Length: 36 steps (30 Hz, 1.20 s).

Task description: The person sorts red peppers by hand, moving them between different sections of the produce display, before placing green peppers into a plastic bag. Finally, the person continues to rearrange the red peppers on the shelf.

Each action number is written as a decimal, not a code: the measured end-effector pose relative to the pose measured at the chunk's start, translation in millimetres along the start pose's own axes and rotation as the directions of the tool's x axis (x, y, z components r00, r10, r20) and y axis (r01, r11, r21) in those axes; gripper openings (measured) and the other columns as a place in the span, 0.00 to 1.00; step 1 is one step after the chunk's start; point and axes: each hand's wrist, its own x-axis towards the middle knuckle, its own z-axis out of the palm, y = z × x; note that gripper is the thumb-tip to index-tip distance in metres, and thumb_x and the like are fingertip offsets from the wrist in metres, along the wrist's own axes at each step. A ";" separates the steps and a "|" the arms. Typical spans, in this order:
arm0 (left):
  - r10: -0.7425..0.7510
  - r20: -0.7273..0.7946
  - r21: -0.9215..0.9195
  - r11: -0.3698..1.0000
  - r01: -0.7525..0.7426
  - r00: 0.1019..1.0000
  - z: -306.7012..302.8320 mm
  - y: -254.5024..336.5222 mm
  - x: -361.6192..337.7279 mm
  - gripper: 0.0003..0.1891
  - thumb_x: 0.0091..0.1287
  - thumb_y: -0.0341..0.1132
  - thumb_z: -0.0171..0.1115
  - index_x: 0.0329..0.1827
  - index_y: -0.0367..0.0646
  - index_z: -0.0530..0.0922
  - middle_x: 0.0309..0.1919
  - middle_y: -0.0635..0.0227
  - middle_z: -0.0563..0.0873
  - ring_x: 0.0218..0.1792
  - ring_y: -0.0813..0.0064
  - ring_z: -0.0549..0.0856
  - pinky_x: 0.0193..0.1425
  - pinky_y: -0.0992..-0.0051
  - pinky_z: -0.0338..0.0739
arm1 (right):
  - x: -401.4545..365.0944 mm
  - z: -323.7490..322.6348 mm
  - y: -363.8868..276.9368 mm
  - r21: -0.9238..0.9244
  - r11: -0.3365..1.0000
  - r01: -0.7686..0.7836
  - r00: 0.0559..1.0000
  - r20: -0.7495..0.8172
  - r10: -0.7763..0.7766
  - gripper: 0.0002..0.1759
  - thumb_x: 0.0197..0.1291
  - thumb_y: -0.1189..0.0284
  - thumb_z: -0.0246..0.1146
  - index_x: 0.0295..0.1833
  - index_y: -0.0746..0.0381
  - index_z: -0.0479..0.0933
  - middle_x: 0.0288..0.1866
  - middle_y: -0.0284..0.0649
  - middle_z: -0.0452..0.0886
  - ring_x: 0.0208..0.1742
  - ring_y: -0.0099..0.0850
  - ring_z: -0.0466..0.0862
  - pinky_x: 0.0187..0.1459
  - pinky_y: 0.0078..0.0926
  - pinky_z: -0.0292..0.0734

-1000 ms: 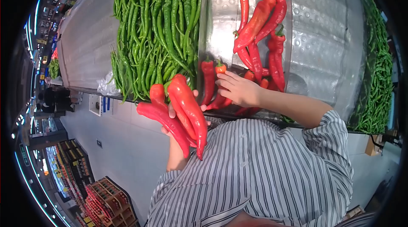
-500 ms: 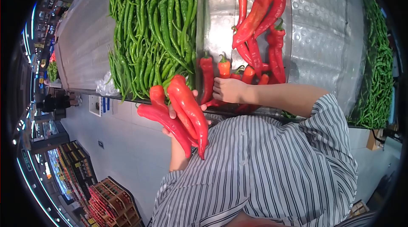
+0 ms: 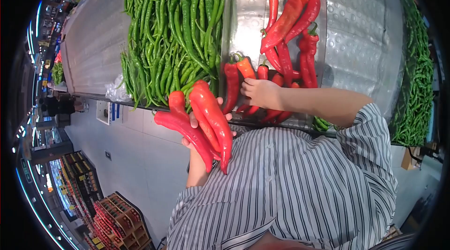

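My left hand (image 3: 193, 120) is wrapped round a bunch of large, glossy red peppers (image 3: 212, 116), held above the floor in front of the display's edge. Its fingertips show between and beside them. Over the metal shelf, my right hand (image 3: 261, 93) has its fingers closed on the lower part of an orange-red pepper (image 3: 245, 67), which leans with its green stem up. To the left of that pepper stands a darker red pepper (image 3: 231, 86). Several more peppers lie around and partly under my right hand and forearm, so their lower parts are hidden.
Long green peppers (image 3: 171, 29) fill the compartment on the left, behind a clear divider (image 3: 225, 25). More red peppers (image 3: 286, 20) lie further back on the dimpled metal shelf (image 3: 354, 39). Thin green peppers (image 3: 412, 72) sit at far right. A wooden display rack (image 3: 124, 224) stands lower left.
The orange-red pepper has shifted up and tilted left, with my right fingers now closed on it. My left hand keeps its peppers. The whole view has shifted slightly.
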 end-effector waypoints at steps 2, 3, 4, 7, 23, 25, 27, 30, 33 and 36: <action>-0.007 -0.011 -0.005 1.000 0.007 1.000 0.0 0.0 0.3 0.20 0.57 0.39 0.75 0.49 0.46 0.76 0.76 0.47 0.48 0.71 0.34 0.59 0.60 0.22 0.63 | -2.9 7.0 -5.8 -0.005 1.000 -0.030 0.995 -0.094 0.029 0.16 0.59 0.59 0.60 0.52 0.44 0.83 0.65 0.32 0.73 0.70 0.34 0.65 0.72 0.37 0.52; -0.013 -0.014 -0.006 1.000 0.013 1.000 0.5 -0.2 0.3 0.20 0.57 0.39 0.75 0.49 0.46 0.76 0.76 0.47 0.48 0.71 0.34 0.59 0.60 0.22 0.63 | -4.7 6.5 -9.1 0.010 0.999 -0.034 0.992 -0.118 0.035 0.15 0.59 0.60 0.60 0.51 0.45 0.83 0.64 0.33 0.73 0.70 0.35 0.66 0.72 0.38 0.53; -0.018 -0.015 -0.010 1.000 0.018 1.000 0.5 -0.2 1.3 0.20 0.57 0.39 0.75 0.49 0.46 0.76 0.76 0.47 0.48 0.71 0.34 0.59 0.60 0.22 0.64 | -7.2 6.5 -11.8 0.023 0.999 -0.042 0.989 -0.142 0.045 0.15 0.58 0.61 0.60 0.50 0.47 0.83 0.64 0.34 0.73 0.70 0.36 0.66 0.71 0.38 0.54; -0.035 -0.001 -0.001 0.999 0.035 0.999 -0.9 0.1 4.8 0.20 0.57 0.39 0.75 0.50 0.47 0.76 0.76 0.47 0.48 0.71 0.34 0.59 0.60 0.22 0.64 | -15.8 17.4 -19.6 0.165 0.985 -0.051 0.969 -0.232 0.089 0.13 0.58 0.63 0.59 0.47 0.50 0.82 0.59 0.36 0.76 0.68 0.36 0.68 0.69 0.40 0.59; 0.007 -0.006 0.033 0.999 -0.007 1.000 0.0 -3.6 -0.5 0.21 0.56 0.41 0.76 0.48 0.48 0.77 0.75 0.48 0.49 0.71 0.34 0.61 0.59 0.23 0.66 | -39.4 3.8 -14.4 0.713 0.558 -0.425 0.653 -0.185 0.734 0.26 0.57 0.76 0.57 0.64 0.61 0.68 0.59 0.52 0.71 0.49 0.48 0.77 0.54 0.42 0.72; -0.002 -0.011 0.027 1.000 0.002 1.000 -1.7 -4.6 -0.8 0.21 0.56 0.41 0.76 0.49 0.48 0.77 0.75 0.48 0.49 0.71 0.34 0.60 0.60 0.23 0.66 | -32.2 6.5 -15.6 0.679 0.544 -0.493 0.664 -0.111 0.740 0.27 0.58 0.77 0.56 0.65 0.60 0.67 0.60 0.52 0.71 0.48 0.49 0.77 0.54 0.43 0.72; -0.007 -0.013 0.025 1.000 0.008 1.000 -0.4 -5.8 0.5 0.21 0.56 0.41 0.76 0.49 0.48 0.78 0.75 0.48 0.49 0.71 0.34 0.60 0.60 0.24 0.66 | -28.3 8.0 -17.0 0.650 0.536 -0.538 0.664 -0.064 0.745 0.26 0.60 0.76 0.54 0.66 0.61 0.67 0.60 0.51 0.70 0.49 0.49 0.77 0.54 0.43 0.72; -0.024 0.000 0.004 1.000 0.024 1.000 2.4 -7.8 3.6 0.20 0.57 0.40 0.75 0.49 0.48 0.77 0.76 0.48 0.51 0.71 0.36 0.61 0.63 0.27 0.66 | -29.2 25.1 -21.0 0.677 0.579 -0.455 0.603 -0.244 0.759 0.29 0.57 0.74 0.55 0.67 0.60 0.66 0.59 0.53 0.71 0.41 0.46 0.79 0.51 0.41 0.74; -0.031 -0.012 0.003 1.000 0.031 0.999 1.0 -6.9 3.4 0.20 0.54 0.39 0.77 0.47 0.48 0.78 0.75 0.47 0.50 0.71 0.33 0.60 0.59 0.23 0.65 | -44.9 0.4 -15.0 0.691 0.554 -0.464 0.621 -0.192 0.760 0.28 0.58 0.75 0.55 0.66 0.60 0.68 0.54 0.51 0.74 0.40 0.45 0.80 0.49 0.40 0.75; -0.026 -0.047 0.013 1.000 0.027 0.999 0.2 -7.3 2.9 0.21 0.53 0.38 0.77 0.47 0.48 0.78 0.75 0.48 0.50 0.71 0.32 0.60 0.60 0.23 0.65 | -69.8 -30.7 29.3 0.644 0.564 -0.517 0.600 -0.197 0.775 0.25 0.54 0.77 0.59 0.60 0.60 0.71 0.52 0.46 0.77 0.46 0.45 0.80 0.48 0.40 0.76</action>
